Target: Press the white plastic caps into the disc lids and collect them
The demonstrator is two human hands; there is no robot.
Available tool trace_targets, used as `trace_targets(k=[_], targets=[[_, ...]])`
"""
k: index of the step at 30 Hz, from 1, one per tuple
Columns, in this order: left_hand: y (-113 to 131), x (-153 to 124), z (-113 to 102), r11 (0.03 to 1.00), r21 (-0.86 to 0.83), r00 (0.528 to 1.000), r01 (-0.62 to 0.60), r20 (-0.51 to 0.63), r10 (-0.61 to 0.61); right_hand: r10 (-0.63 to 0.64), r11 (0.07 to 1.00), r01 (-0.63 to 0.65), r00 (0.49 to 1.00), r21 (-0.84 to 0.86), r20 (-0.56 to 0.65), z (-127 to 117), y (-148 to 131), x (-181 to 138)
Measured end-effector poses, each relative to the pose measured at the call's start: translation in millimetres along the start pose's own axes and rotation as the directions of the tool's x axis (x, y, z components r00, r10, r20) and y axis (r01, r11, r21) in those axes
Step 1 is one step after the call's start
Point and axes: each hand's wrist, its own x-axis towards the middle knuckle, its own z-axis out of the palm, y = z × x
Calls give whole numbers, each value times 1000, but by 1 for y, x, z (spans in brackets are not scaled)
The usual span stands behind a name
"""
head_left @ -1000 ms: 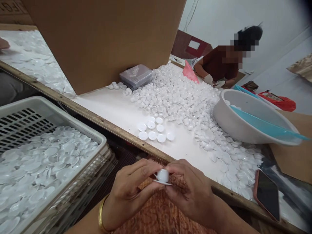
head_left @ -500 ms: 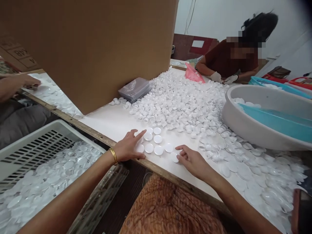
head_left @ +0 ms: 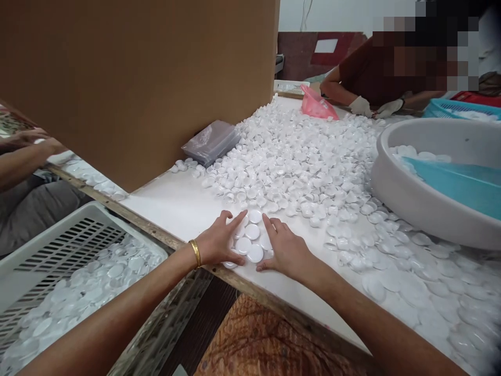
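Several round white plastic caps (head_left: 252,232) lie flat in a tight cluster near the front edge of the white table (head_left: 176,203). My left hand (head_left: 220,241), with a gold bracelet (head_left: 194,254) at the wrist, borders the cluster on the left, thumb and index finger spread. On the other side, my right hand (head_left: 287,249) curves around the caps with its thumb and fingers apart. Both hands touch or nearly touch the outer caps, and neither grasps one. Parts of the outermost caps are hidden under the fingers.
A large heap of white caps (head_left: 289,162) spreads behind. A big cardboard box (head_left: 156,78) and a pack of clear plastic bags (head_left: 211,143) stand left of it. A grey tub (head_left: 407,198) is right, a crate of caps (head_left: 90,209) lower left. A gloved co-worker (head_left: 362,107) sits opposite.
My right hand has moved left against the cluster, bringing stray caps in with the others. Its fingers have spread. The left hand stays at the left side, and the view has shifted slightly.
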Motion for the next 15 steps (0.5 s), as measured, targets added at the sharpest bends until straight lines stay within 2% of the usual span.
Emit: trace_targets(k=[3, 6, 9, 15], targets=[[0, 0, 1, 1000, -4, 1000, 23, -3, -23, -49, 999, 48, 997, 21, 59, -6, 4, 13], [-1, 3, 6, 998, -65, 999, 27, -34, -29, -173, 983, 165, 980, 83, 96, -7, 8, 23], [-1, 5, 11, 990, -137, 992, 37, -112, -53, -269, 952, 258, 962, 164, 50, -2, 10, 28], [-2, 3, 14, 966, -258, 974, 5, -217, -63, -360, 885, 371, 928, 283, -91, 9, 16, 26]])
